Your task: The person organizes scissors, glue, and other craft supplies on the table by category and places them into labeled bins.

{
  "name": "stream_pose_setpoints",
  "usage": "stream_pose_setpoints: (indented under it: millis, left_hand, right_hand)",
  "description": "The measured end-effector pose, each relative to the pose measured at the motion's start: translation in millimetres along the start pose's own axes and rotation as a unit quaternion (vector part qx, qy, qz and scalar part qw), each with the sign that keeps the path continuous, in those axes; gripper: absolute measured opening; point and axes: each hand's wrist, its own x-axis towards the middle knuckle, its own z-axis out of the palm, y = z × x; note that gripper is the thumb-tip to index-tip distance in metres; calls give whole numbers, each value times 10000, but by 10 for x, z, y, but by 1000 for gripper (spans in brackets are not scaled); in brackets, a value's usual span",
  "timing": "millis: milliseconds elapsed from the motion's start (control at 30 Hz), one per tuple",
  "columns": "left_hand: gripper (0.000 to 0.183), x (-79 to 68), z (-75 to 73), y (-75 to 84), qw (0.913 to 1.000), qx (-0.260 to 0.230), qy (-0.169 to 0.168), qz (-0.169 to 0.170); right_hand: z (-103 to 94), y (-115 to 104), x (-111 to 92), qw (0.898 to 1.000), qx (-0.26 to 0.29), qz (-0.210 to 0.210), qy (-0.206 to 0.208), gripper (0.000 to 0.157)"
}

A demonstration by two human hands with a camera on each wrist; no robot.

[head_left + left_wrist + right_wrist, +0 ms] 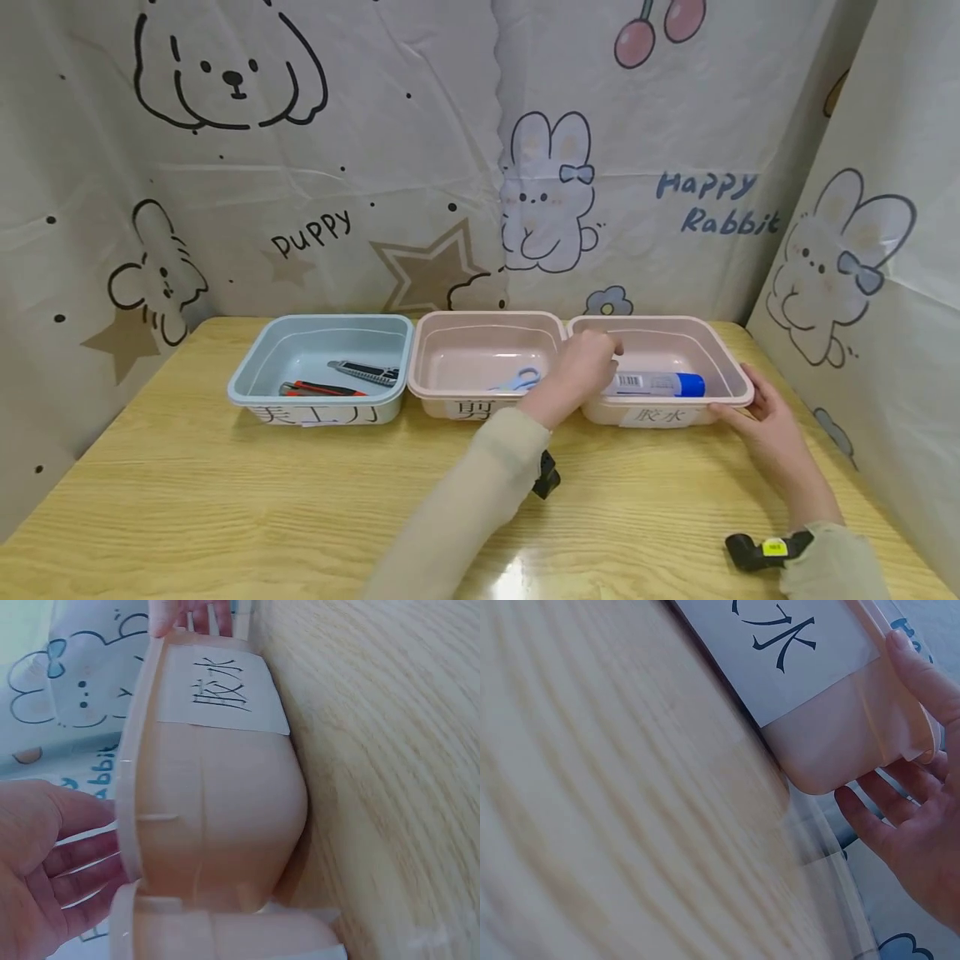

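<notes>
A pink bin [645, 408] with a glue label stands on the right of a row of three. Inside it lies a white glue bottle [652, 384] with a blue cap. My left hand [585, 362] is over this bin's left side, its loosely bent fingers beyond the rim in the left wrist view; nothing shows in them. At the right front corner, my right hand [772, 425] grips the bin, thumb on the rim [892, 682] and fingers along the outer side.
A middle pink bin [435, 404] holds light blue scissors [521, 380]. The blue bin [247, 398] on the left holds a black utility knife [363, 372] and a red one [322, 389]. A printed curtain [420, 125] hangs behind the wooden table [262, 500].
</notes>
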Motion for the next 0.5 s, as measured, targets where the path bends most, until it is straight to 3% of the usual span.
stream_pose_setpoints:
  millis: [233, 300, 367, 500]
  left_hand:
    - [20, -198, -85, -84, 9993, 206, 247, 202]
    - [20, -263, -94, -129, 9995, 89, 261, 158]
    - [20, -333, -89, -188, 9993, -17, 347, 130]
    - [19, -467, -42, -324, 9975, -329, 616, 45]
  right_hand:
    - [-63, -107, -60, 9995, -49, -287, -112, 84]
    - [-74, -160, -82, 9986, -146, -498, 60, 80]
    - [-76, -22, -1, 9965, -441, -586, 407, 76]
    - [-51, 24, 61, 9892, -952, -636, 910, 64]
